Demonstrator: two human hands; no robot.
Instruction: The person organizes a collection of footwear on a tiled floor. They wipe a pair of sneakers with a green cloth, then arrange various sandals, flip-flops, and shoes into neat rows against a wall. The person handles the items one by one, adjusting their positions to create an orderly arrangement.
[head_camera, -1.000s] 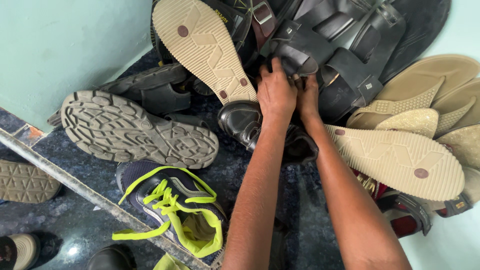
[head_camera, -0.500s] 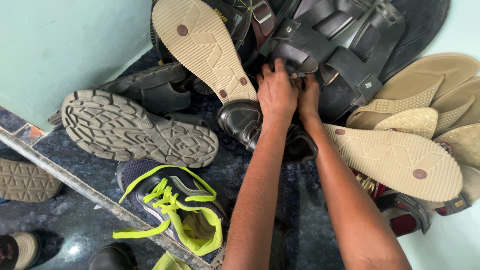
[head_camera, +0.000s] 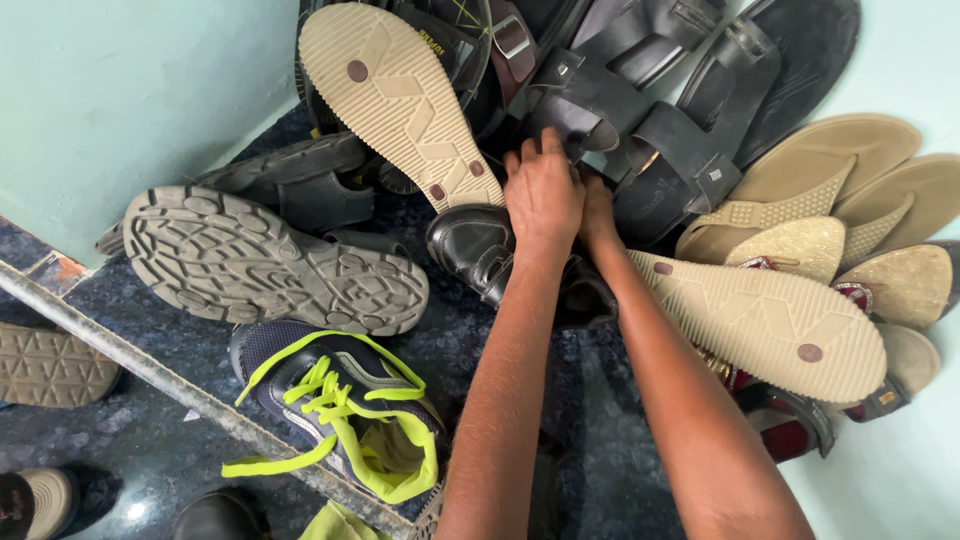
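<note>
My left hand (head_camera: 543, 192) reaches into a pile of footwear, its fingers curled over the strap of a black sandal (head_camera: 592, 100) at the top. Tucked close beside and partly under it is my right hand (head_camera: 598, 208), whose fingertips are hidden among the sandals. A shiny black leather shoe (head_camera: 468, 243) lies just below my left wrist. An upturned sandal with a beige ridged sole (head_camera: 398, 100) leans just left of my left hand. Another beige sole (head_camera: 770, 322) lies right of my right forearm.
An upturned grey-soled sandal (head_camera: 270, 262) and a navy sneaker with neon yellow laces (head_camera: 340, 400) lie at the left. Gold flip-flops (head_camera: 835, 190) and a red sandal (head_camera: 790, 425) sit at the right. A metal floor rail (head_camera: 150, 372) crosses lower left below a teal wall (head_camera: 120, 90).
Both hands have pushed slightly up and left, deeper into the pile by the black sandal. The footwear around them keeps its place.
</note>
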